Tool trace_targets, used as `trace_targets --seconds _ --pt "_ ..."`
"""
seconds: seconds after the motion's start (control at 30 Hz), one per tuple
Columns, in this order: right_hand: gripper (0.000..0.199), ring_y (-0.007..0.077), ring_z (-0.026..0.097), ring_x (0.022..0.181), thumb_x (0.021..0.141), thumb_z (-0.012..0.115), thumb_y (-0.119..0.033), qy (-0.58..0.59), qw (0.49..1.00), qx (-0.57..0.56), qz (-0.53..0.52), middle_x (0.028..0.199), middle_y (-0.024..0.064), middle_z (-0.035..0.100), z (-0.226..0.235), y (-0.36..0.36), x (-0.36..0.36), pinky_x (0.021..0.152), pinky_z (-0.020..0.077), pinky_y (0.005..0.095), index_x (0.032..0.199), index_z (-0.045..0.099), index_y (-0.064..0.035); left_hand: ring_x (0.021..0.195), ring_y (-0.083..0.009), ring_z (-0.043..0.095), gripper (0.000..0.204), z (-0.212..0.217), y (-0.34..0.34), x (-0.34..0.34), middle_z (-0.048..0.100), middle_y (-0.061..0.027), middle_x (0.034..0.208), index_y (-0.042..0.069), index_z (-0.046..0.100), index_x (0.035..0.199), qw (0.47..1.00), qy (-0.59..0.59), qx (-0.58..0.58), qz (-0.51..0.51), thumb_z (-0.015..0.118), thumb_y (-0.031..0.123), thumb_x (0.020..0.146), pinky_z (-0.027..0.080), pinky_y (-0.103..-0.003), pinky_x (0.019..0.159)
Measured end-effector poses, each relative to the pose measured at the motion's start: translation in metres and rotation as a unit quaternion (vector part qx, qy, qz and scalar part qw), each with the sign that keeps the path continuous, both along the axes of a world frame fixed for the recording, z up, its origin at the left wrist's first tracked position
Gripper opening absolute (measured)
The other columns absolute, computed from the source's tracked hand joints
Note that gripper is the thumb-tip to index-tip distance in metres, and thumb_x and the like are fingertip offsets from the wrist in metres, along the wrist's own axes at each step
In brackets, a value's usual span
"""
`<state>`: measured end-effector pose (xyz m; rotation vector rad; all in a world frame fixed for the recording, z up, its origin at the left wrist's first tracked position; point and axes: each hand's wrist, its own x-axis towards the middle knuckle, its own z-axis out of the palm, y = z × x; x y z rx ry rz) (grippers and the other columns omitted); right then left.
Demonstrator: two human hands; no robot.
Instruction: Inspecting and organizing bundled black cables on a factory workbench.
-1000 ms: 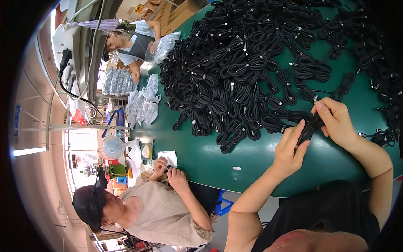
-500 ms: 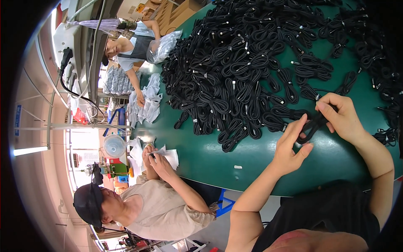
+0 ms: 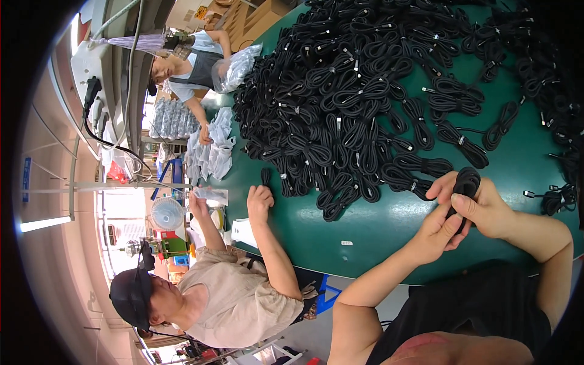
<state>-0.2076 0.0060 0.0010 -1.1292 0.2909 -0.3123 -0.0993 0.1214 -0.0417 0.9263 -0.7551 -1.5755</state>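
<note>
Nearest, both hands are grasping one black cable coil [image 3: 468, 180] above the near part of the green surface [image 3: 292, 226]: the left hand [image 3: 439, 234] is wrapping round its lower end, while the right hand [image 3: 488, 210] is bracing it from the other side, thumb lying across the front, probably so that the loops are staying pressed together. The coil is standing roughly upright in this grip, its dark, rounded loops showing at the top; its plugs are not showing. Just beyond, a banded coil [image 3: 462, 144] is lying flat, and a large heap of similar coils [image 3: 316, 109] is spreading across the far side, perhaps gathered there for easy reach. Farther left, a co-worker in beige [image 3: 213, 298] is holding a clear packet [image 3: 213, 196]; beyond, another co-worker [image 3: 199, 66] is reaching toward pale plastic bags [image 3: 210, 149].
</note>
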Motion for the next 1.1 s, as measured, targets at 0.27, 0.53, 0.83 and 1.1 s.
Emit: trace_targets --seconds 0.27,0.53,0.83,1.1 --pt "0.028 0.0068 0.052 0.072 0.092 0.042 -0.026 -0.011 0.999 -0.005 0.05 0.085 0.0041 0.054 -0.005 0.011 -0.004 0.053 0.0464 0.0203 0.105 0.051 -0.0021 0.056 -0.0062 0.043 0.025 -0.004 0.005 -0.013 0.049 -0.0012 0.075 0.003 0.046 0.097 0.985 -0.119 -0.094 0.084 0.041 0.028 0.095 0.034 -0.019 0.047" --pt "0.046 0.0144 0.059 0.064 0.092 0.038 -0.038 0.04 0.998 -0.001 0.041 0.117 0.0111 0.049 -0.006 -0.006 0.01 0.047 0.0504 0.0218 0.12 0.04 -0.0016 0.047 -0.0067 0.04 0.029 0.019 -0.013 0.0 0.048 0.0001 0.065 0.009 0.046 0.097 0.987 -0.095 0.03 0.124 0.043 0.037 0.093 0.03 -0.021 0.039" --pt "0.04 0.0144 0.054 0.089 0.093 0.047 -0.028 0.012 0.983 -0.009 -0.183 0.103 0.0086 0.056 -0.016 -0.039 -0.001 0.08 0.0432 0.0269 0.12 0.046 0.0011 0.071 -0.0168 0.047 0.044 0.012 -0.025 0.038 0.054 -0.0127 0.099 0.0 0.036 0.127 0.974 0.098 -0.034 0.202 0.049 0.021 0.09 0.039 -0.025 0.054" --pt "0.026 0.0182 0.057 0.079 0.083 0.056 -0.01 0.125 0.883 -0.4 -0.213 0.093 0.0096 0.055 -0.01 -0.049 -0.037 0.071 0.0456 0.0291 0.108 0.053 -0.0018 0.054 -0.0104 0.041 0.035 0.022 -0.018 0.066 0.057 -0.0173 0.093 0.0 0.04 0.12 0.958 -0.064 -0.04 0.278 0.046 0.021 0.093 0.032 -0.02 0.041"
